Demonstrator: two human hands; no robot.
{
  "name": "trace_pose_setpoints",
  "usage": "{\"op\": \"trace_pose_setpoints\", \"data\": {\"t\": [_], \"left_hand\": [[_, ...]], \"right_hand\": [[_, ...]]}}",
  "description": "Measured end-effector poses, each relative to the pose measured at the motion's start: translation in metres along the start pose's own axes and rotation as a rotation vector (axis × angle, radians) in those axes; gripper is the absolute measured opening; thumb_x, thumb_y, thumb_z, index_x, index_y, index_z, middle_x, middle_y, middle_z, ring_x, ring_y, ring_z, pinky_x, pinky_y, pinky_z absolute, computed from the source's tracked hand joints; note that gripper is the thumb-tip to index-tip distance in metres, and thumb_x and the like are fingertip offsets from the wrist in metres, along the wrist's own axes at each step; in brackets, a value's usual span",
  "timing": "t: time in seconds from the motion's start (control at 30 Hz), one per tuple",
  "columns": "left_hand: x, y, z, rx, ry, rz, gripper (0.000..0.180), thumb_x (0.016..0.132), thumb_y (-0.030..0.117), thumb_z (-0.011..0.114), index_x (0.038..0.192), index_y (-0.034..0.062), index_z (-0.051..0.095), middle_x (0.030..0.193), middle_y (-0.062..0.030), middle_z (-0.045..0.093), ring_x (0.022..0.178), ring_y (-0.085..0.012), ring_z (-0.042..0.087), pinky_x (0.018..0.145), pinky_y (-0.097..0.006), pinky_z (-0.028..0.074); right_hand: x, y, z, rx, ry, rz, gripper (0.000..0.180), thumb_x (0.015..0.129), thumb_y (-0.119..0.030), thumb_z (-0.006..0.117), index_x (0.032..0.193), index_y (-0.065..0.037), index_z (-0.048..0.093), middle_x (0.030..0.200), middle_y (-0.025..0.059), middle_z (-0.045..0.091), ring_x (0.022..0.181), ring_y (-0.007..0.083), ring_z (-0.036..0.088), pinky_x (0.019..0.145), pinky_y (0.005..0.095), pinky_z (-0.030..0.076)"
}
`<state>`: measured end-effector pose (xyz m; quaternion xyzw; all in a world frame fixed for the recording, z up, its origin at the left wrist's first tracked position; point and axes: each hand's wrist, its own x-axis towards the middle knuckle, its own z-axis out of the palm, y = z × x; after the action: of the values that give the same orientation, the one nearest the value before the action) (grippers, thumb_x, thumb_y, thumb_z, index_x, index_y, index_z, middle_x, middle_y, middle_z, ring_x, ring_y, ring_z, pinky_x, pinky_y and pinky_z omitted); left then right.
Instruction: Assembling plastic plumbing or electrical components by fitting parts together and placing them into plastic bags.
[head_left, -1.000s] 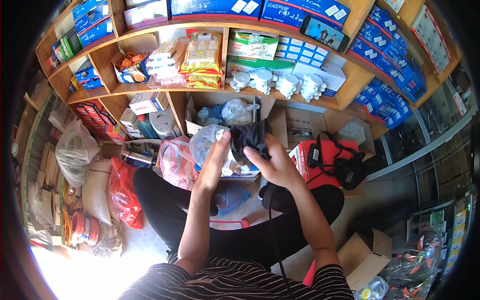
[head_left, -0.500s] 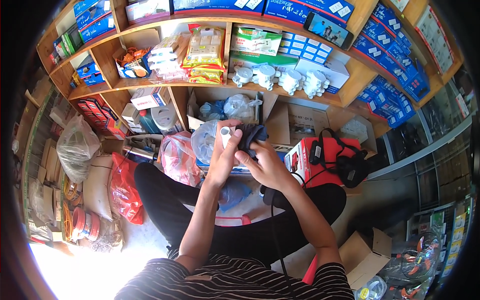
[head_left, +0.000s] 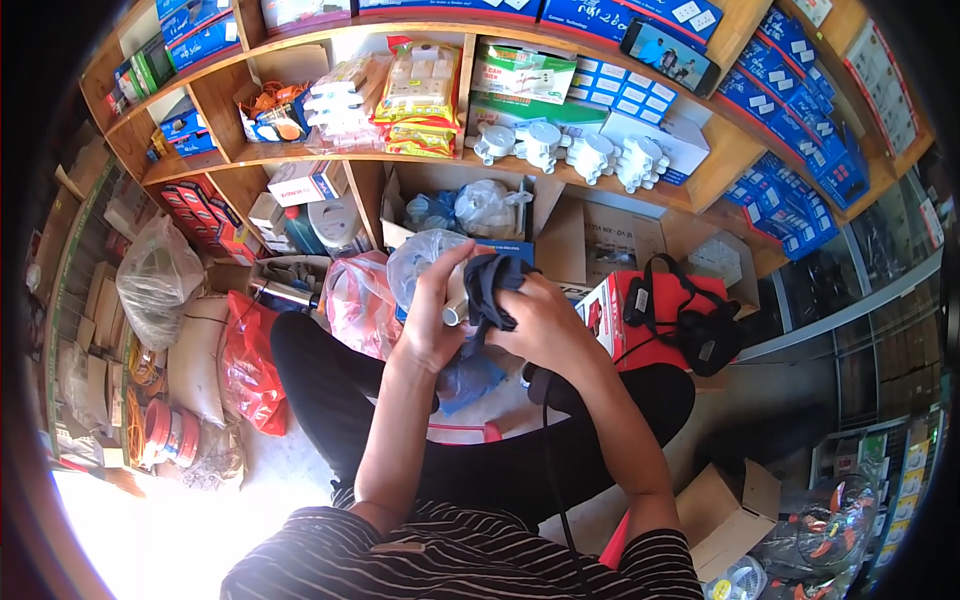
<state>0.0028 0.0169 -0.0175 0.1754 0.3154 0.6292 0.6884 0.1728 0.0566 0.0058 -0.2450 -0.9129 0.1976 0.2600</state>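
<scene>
The left hand (head_left: 435,312) is wrapped round a white, tubular plastic fitting (head_left: 456,306); the right hand (head_left: 545,320) clutches a bunched, dark navy-black cloth (head_left: 497,285) right beside it, so the hands are close together, each clamped on its own piece; whether the cloth reaches inside the fitting cannot be told, as fingers and folds hide the far part.

For this handling, a firm left hold low on the fitting would probably serve best, leaving more of its wall bare; the cloth would work better gathered tight under the right fingers, with no loose fold hanging, and pressed evenly as the fitting is turned; smooth plastic might slip if only the thumb bears on it.

The fitting sits between the hands, within the left one's grasp and just left of the cloth, its round end toward the wearer; a translucent, pale plastic bag (head_left: 412,268) shows just beyond the left hand.
</scene>
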Motion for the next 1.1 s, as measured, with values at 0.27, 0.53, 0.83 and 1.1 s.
{"op": "trace_pose_setpoints", "data": {"t": [0.27, 0.53, 0.83, 1.1], "left_hand": [[-0.016, 0.011, 0.026, 0.663, -0.223, 0.403, 0.065, 0.105, 0.044, 0.048, 0.159, 0.0103, 0.032, 0.152, -0.0119, 0.040, 0.137, -0.0270, 0.042, 0.109, -0.035, 0.036], [-0.019, 0.028, 0.013, 0.760, 0.019, 0.223, 0.055, 0.109, 0.045, 0.034, 0.123, -0.0003, 0.063, 0.100, -0.0080, 0.064, 0.082, -0.0134, 0.060, 0.076, -0.025, 0.050], [-0.035, 0.039, 0.018, 0.599, -0.112, 0.106, 0.063, 0.107, 0.057, 0.037, 0.137, 0.0041, 0.053, 0.113, -0.0062, 0.063, 0.094, -0.0123, 0.060, 0.076, -0.026, 0.047], [-0.030, 0.017, 0.011, 0.740, -0.285, 0.563, 0.087, 0.103, 0.054, 0.053, 0.161, 0.0026, 0.014, 0.152, -0.0190, 0.037, 0.139, -0.0257, 0.040, 0.116, -0.038, 0.031]], "right_hand": [[-0.004, 0.007, 0.002, 0.278, 0.214, 0.137, 0.034, 0.076, -0.013, 0.077, 0.105, 0.001, 0.064, 0.098, 0.0239, 0.065, 0.091, 0.0452, 0.063, 0.080, 0.0473, 0.051], [-0.005, 0.010, 0.017, 0.003, 0.043, -0.138, 0.027, 0.076, -0.006, 0.075, 0.098, 0.002, 0.062, 0.090, 0.0220, 0.063, 0.083, 0.0448, 0.062, 0.075, 0.0488, 0.051], [-0.005, 0.005, 0.021, -0.093, 0.258, -0.214, 0.050, 0.062, -0.027, 0.091, 0.098, -0.001, 0.068, 0.093, 0.0149, 0.068, 0.084, 0.0374, 0.068, 0.075, 0.0455, 0.055], [-0.004, -0.015, 0.001, 0.465, 0.387, 0.161, 0.041, 0.090, -0.039, 0.078, 0.102, -0.001, 0.071, 0.079, 0.0047, 0.068, 0.072, 0.0155, 0.065, 0.063, 0.0324, 0.048]]}}
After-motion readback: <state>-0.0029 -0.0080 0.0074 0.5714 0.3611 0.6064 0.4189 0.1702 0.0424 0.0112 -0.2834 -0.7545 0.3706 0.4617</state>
